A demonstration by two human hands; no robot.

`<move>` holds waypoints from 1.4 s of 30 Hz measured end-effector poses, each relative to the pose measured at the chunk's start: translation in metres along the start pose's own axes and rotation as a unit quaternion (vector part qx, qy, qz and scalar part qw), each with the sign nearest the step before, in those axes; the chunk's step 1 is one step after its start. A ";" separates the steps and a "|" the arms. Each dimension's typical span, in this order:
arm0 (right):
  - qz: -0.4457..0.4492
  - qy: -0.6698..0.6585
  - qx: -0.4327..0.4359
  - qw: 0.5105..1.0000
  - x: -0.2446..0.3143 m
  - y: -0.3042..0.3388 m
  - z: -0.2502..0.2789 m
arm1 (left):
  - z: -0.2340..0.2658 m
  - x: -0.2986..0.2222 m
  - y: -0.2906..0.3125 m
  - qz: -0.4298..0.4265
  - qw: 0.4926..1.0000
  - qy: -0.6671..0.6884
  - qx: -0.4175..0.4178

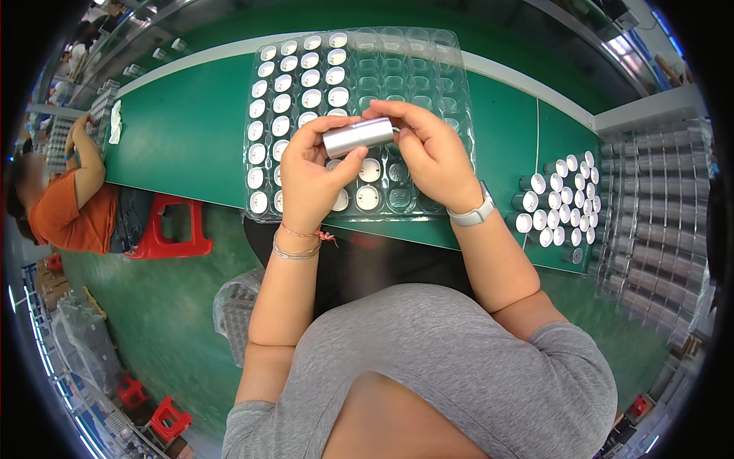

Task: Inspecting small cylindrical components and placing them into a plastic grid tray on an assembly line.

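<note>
Above the tray I hold a silver metal cylinder [358, 138] lying sideways, its left end slightly lower. My left hand [314, 174] is closed round its left part, with the thumb underneath and the fingers along the top. At the cylinder's right end, my right hand [437, 157] has its thumb and fingers closed on the rim, where a small pale bit shows. Below both hands lies a clear plastic tray [419, 63] with round pockets. Rows of white-ended cylinders [280, 102] fill its left side. Two more white-ended cylinders [368, 184] stand under my hands.
A group of similar white-ended cylinders [566, 196] stands on the green table [501, 115] at the right. Beyond them rises a stack of clear trays [654, 222]. On the left, a person in an orange top [73, 210] sits by a red stool [174, 229]. A white cloth [115, 122] lies nearby.
</note>
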State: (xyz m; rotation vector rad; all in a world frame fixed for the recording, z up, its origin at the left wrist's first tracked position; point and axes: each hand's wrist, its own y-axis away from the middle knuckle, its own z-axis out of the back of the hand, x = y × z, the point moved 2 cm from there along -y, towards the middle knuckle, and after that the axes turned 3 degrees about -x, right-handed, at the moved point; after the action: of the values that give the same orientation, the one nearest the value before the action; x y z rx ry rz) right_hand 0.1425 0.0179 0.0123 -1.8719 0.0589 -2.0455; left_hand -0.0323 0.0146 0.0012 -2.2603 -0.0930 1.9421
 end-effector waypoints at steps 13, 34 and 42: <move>-0.168 0.059 -0.080 0.981 0.003 0.000 0.015 | 0.002 -0.002 0.002 0.008 1.000 0.014 -0.009; -0.071 0.108 -0.070 0.989 0.004 -0.001 -0.003 | -0.003 -0.004 0.005 0.006 1.000 0.006 -0.022; -0.046 0.033 -0.132 0.990 -0.016 -0.001 0.003 | -0.006 -0.005 0.004 -0.005 1.000 0.017 -0.007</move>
State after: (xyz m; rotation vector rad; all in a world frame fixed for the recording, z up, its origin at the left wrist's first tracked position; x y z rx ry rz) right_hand 0.1457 0.0240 -0.0022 -1.9918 0.2784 -2.2565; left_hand -0.0275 0.0093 0.0067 -2.2948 -0.1142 1.9039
